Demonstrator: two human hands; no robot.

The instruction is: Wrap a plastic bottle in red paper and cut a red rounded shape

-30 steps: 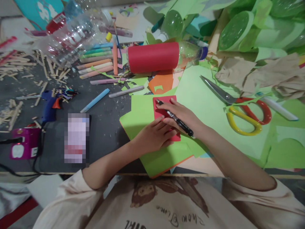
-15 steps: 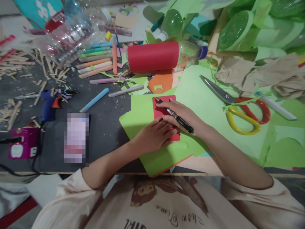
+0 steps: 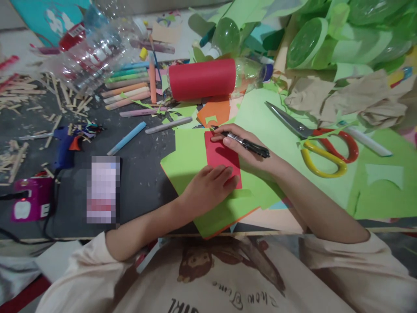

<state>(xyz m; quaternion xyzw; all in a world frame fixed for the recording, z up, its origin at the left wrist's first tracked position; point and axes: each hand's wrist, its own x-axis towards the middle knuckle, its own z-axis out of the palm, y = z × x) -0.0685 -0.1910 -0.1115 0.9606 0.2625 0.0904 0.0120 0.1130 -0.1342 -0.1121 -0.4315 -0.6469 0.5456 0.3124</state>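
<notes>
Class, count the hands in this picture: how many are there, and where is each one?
2. The left hand lies over the lower part of the red paper; the right hand holds a black pen near the paper's top edge.

Red card; black pen; lime-green paper; red-and-yellow-handled scissors.

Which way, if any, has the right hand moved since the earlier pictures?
Yes: judged against the red-wrapped bottle, the right hand has shifted forward, closer to it.
</notes>
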